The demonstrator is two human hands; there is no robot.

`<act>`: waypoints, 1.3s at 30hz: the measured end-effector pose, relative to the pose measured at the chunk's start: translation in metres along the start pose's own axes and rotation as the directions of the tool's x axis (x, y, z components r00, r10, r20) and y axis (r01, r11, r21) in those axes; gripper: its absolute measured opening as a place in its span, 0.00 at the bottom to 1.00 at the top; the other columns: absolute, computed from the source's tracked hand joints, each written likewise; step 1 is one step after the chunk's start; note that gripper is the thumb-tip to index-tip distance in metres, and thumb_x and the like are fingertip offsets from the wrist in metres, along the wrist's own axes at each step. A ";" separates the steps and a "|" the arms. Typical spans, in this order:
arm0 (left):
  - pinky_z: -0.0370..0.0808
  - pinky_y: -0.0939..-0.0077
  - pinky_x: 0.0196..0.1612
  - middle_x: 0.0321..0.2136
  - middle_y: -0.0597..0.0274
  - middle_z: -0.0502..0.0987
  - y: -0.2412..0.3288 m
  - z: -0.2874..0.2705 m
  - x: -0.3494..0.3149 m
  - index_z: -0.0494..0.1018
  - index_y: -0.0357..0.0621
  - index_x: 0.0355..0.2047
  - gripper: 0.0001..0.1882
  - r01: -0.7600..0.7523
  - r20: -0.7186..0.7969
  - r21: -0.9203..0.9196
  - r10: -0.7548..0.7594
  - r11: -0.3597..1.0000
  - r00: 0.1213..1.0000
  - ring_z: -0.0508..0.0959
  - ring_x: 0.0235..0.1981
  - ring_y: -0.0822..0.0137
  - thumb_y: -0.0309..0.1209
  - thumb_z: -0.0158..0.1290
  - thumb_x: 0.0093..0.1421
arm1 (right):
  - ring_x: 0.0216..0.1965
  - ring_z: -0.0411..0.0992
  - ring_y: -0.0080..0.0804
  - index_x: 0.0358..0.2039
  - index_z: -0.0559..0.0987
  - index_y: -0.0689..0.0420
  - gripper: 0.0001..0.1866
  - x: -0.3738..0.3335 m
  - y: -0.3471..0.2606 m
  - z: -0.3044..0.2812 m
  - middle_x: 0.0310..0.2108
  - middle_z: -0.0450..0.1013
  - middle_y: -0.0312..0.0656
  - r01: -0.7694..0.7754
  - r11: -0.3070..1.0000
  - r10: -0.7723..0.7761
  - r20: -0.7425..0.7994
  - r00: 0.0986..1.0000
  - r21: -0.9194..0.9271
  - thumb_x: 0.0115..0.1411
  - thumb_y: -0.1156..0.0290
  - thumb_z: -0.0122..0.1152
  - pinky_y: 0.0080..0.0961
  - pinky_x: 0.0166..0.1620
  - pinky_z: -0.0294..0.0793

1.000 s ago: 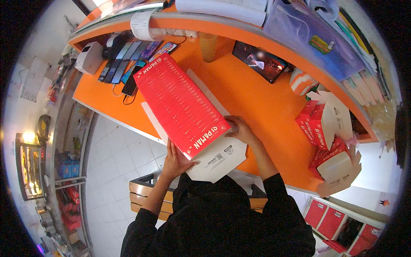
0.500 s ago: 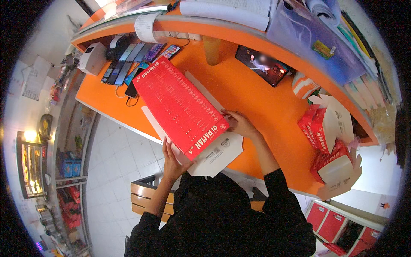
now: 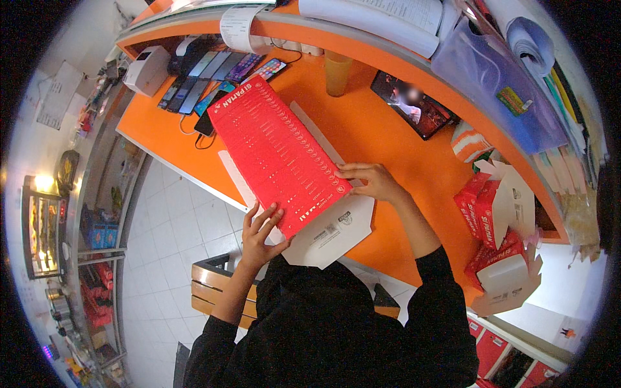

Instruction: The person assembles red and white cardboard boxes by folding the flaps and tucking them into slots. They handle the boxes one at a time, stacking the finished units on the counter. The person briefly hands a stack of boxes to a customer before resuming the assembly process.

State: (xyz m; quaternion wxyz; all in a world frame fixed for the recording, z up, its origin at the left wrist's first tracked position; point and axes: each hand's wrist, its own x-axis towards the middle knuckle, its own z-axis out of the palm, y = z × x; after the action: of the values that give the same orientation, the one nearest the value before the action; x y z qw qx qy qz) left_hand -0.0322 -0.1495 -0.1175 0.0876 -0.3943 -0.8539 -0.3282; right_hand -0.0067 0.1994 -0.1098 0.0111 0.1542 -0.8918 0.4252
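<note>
A long red cardboard carton [image 3: 278, 149] with white print lies across the orange table, white flaps [image 3: 333, 233] spread out around it. My left hand [image 3: 262, 234] is at its near left corner, fingers spread flat on the red face and thumb by the near edge. At the right edge, my right hand [image 3: 375, 182] has its fingertips on the red face and its thumb lower on the same edge. The carton's underside is hidden.
Several phones [image 3: 213, 71] lie at the far left beside a white device [image 3: 147, 70]. A cup [image 3: 337, 74] and a tablet [image 3: 414, 103] stand along the back. Red-and-white cartons [image 3: 482, 207] are piled at the right. A wooden chair [image 3: 217, 284] is below the table edge.
My left hand's fingers have moved up onto the red face and spread. My right hand's fingers have straightened along the right edge. The whole view has shifted slightly.
</note>
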 end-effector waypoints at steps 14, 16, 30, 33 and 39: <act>0.60 0.55 0.61 0.52 0.64 0.72 -0.012 0.001 -0.002 0.75 0.53 0.48 0.33 -0.018 0.010 -0.035 0.019 0.999 1.000 0.63 0.59 0.48 0.34 0.66 0.35 | 0.53 0.70 0.37 0.47 0.79 0.52 0.25 0.003 0.015 0.003 0.52 0.71 0.46 0.021 0.982 -0.025 0.021 0.999 0.185 0.44 0.71 0.71 0.29 0.52 0.70; 0.59 0.55 0.61 0.52 0.64 0.73 -0.012 0.000 -0.001 0.75 0.53 0.48 0.33 -0.018 0.009 -0.037 0.019 0.999 1.000 0.63 0.58 0.48 0.33 0.65 0.35 | 0.55 0.68 0.40 0.49 0.78 0.49 0.24 0.003 0.017 0.003 0.53 0.70 0.47 0.051 0.987 -0.056 0.032 0.998 0.151 0.48 0.71 0.68 0.32 0.55 0.68; 0.57 0.54 0.62 0.54 0.59 0.70 -0.011 0.003 -0.010 0.71 0.49 0.52 0.33 -0.067 -0.046 0.056 0.069 0.996 0.997 0.62 0.59 0.49 0.37 0.67 0.43 | 0.55 0.64 0.48 0.50 0.71 0.61 0.26 -0.120 0.003 -0.070 0.51 0.69 0.51 -0.637 0.701 0.161 -0.799 0.579 -0.320 0.48 0.78 0.63 0.41 0.61 0.58; 0.57 0.55 0.61 0.54 0.60 0.70 -0.005 0.007 -0.001 0.71 0.49 0.52 0.32 -0.090 -0.047 0.044 0.092 0.995 0.995 0.62 0.59 0.49 0.35 0.66 0.44 | 0.57 0.61 0.50 0.54 0.68 0.57 0.34 -0.237 0.030 -0.099 0.55 0.64 0.50 -0.951 0.181 0.146 -0.949 0.278 -0.251 0.42 0.81 0.65 0.43 0.59 0.60; 0.57 0.55 0.61 0.53 0.60 0.71 -0.008 0.005 -0.004 0.72 0.48 0.51 0.32 -0.063 -0.062 0.041 0.065 0.997 0.996 0.62 0.59 0.49 0.34 0.66 0.42 | 0.59 0.59 0.52 0.57 0.64 0.56 0.40 -0.247 -0.041 -0.106 0.56 0.62 0.51 -0.984 0.060 0.045 -0.984 0.171 -0.168 0.40 0.78 0.68 0.53 0.58 0.58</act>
State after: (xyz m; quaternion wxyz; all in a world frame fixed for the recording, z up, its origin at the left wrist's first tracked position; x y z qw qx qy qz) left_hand -0.0347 -0.1530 -0.1267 0.1330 -0.4091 -0.8438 -0.3208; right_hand 0.2287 0.3215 -0.0489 0.3001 -0.5172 -0.7889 -0.1418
